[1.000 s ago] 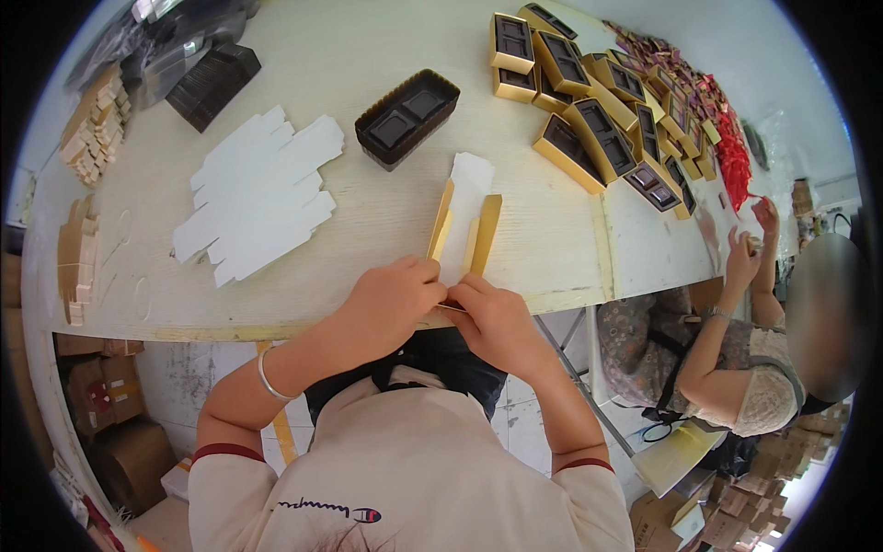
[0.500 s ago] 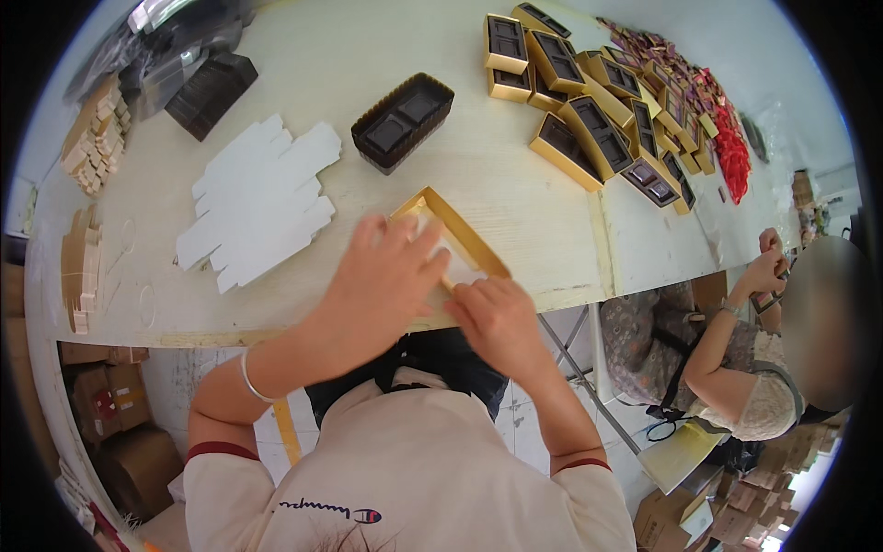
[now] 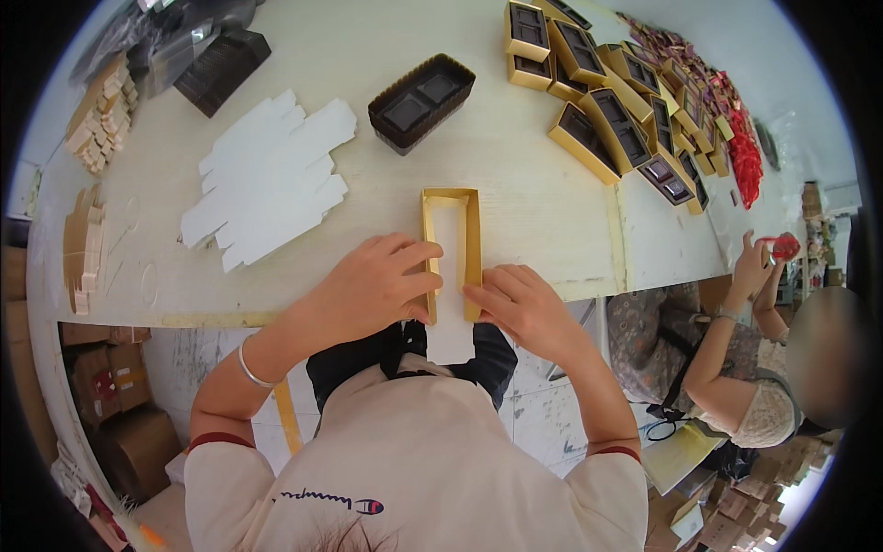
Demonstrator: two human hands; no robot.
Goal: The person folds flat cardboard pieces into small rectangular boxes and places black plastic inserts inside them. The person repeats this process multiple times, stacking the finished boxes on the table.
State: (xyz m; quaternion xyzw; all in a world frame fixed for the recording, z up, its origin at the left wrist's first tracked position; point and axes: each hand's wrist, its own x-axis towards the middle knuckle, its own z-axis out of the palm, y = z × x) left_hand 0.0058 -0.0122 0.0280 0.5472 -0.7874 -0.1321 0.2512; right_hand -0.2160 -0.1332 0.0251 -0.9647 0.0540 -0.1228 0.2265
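A gold cardboard box (image 3: 472, 235) with a white inside stands at the table's front edge, lengthwise to me. Its far end is folded up; the near end lies flat as a white flap (image 3: 450, 339) reaching past the edge. My left hand (image 3: 391, 276) is closed on the left wall, fingers over its top. On the right wall, near the front, my right hand (image 3: 520, 302) pinches the cardboard. Beyond the box sits a stack of dark brown plastic trays (image 3: 421, 103), each with square hollows.
Flat white cardboard blanks (image 3: 267, 179) lie in a pile to the left. Dark trays (image 3: 223, 72) and folded card stacks (image 3: 83, 248) are farther left. Filled gold boxes (image 3: 602, 124) heap at the far right, beside red ribbon (image 3: 745, 166). A co-worker (image 3: 727, 359) sits at right, holding something red.
The gold box has turned from slanted to pointing straight away from me. My left hand has come down from over it onto its left wall. The co-worker's hands now hold something red.
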